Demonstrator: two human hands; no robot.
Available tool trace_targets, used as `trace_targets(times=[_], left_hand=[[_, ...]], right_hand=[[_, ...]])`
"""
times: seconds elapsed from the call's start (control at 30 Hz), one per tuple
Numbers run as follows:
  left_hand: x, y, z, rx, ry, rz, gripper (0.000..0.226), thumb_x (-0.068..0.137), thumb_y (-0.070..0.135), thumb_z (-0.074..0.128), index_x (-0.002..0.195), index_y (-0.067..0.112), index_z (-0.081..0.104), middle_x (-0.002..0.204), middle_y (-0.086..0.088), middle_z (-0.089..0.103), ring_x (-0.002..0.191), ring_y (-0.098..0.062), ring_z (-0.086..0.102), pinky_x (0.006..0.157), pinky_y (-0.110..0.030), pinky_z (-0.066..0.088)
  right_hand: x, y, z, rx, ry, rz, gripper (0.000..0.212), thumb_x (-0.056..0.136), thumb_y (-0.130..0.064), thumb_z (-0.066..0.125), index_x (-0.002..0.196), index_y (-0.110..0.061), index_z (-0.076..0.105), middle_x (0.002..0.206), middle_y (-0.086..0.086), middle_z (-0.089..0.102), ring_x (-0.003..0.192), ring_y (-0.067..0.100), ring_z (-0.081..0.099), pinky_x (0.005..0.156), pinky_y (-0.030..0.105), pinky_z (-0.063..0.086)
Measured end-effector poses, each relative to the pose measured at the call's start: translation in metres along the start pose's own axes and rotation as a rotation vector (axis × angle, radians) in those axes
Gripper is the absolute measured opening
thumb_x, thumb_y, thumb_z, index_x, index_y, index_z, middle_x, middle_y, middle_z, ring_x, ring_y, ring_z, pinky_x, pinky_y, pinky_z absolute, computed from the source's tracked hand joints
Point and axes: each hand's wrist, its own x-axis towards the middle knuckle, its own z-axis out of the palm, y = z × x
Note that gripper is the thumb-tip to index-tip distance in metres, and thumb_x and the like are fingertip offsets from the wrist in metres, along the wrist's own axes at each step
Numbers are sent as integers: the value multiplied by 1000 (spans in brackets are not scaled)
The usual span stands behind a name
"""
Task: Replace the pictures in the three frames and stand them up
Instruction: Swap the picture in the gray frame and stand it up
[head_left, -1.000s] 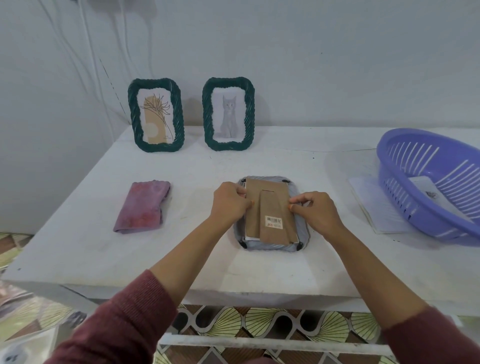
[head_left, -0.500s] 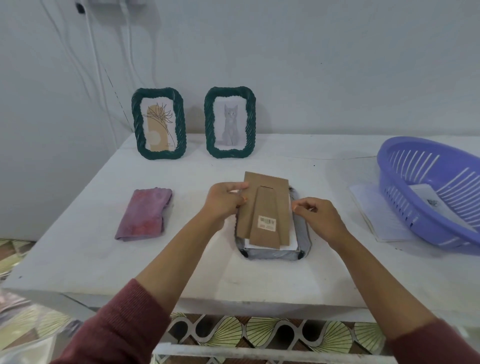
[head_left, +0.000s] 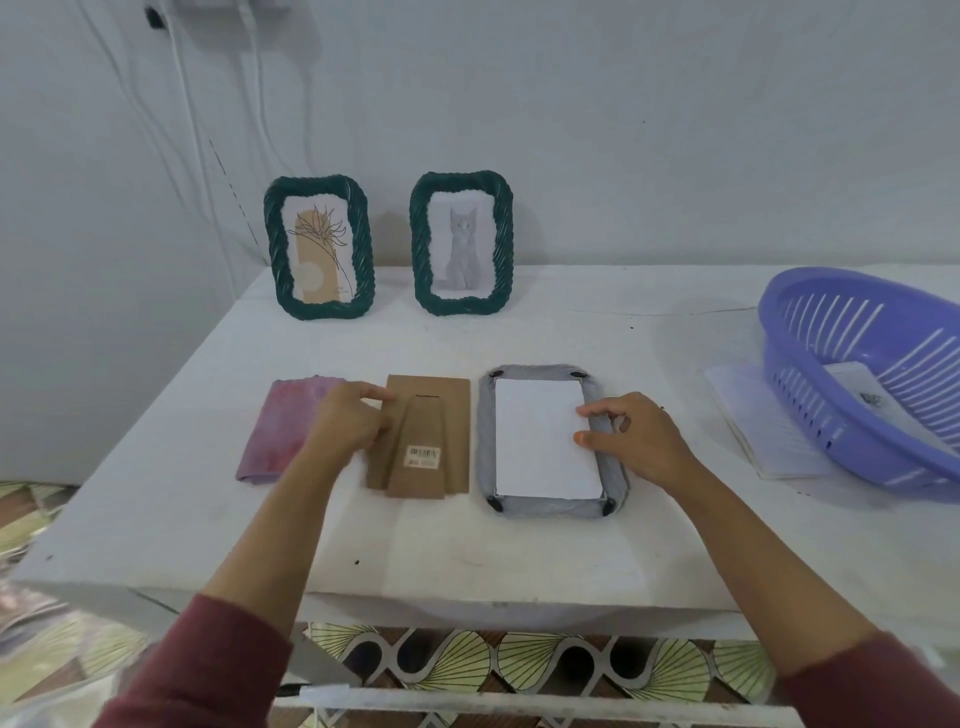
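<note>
**Third frame open, its picture still to be swapped**

White desk against a pale wall carries everything, and the risks sit nearest the person. At the near centre the third frame lies face down, its back off, a white sheet bare inside it. The right hand rests on the frame's 3 o'clock edge, thumb and forefinger loosely curled onto the sheet's margin, not clearly pinching it. Judged from here, lifting by that one corner could crease the paper, or drag the frame sideways.

Just at 9 o'clock of the frame lies the brown backing board, stand flap up. The left hand holds its left edge, fingers curled on it. Put back skewed, the board might not seat under the black corner tabs, and the frame would then not stand.

Further toward 9 o'clock a pink cloth lies partly under that hand. At 3 o'clock a purple basket holds a paper, probably a spare picture, with loose sheets beside it; a reach across could knock these.

At 12 o'clock, by the wall, a plant-print frame and a cat-print frame stand upright. A jolt to the desk could tip them.
</note>
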Motion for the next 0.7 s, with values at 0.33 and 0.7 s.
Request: trace_targets(times=[0.33, 0.7], left_hand=[[-49, 40, 84, 461, 16, 360, 37, 93, 37, 42, 91, 7, 63, 113, -11, 50, 114, -28, 39, 89, -32, 37], [-48, 43, 91, 235, 28, 362, 33, 90, 25, 53, 114, 4, 62, 117, -14, 58, 118, -28, 43, 102, -33, 32]], right_hand=[[-1, -3, 0, 22, 11, 24, 34, 73, -20, 76, 107, -18, 68, 76, -14, 37, 65, 0, 41, 60, 12, 30], [-4, -11, -2, 12, 5, 50, 35, 72, -19, 77, 106, -16, 69, 74, -13, 41, 64, 3, 41, 55, 2, 34]])
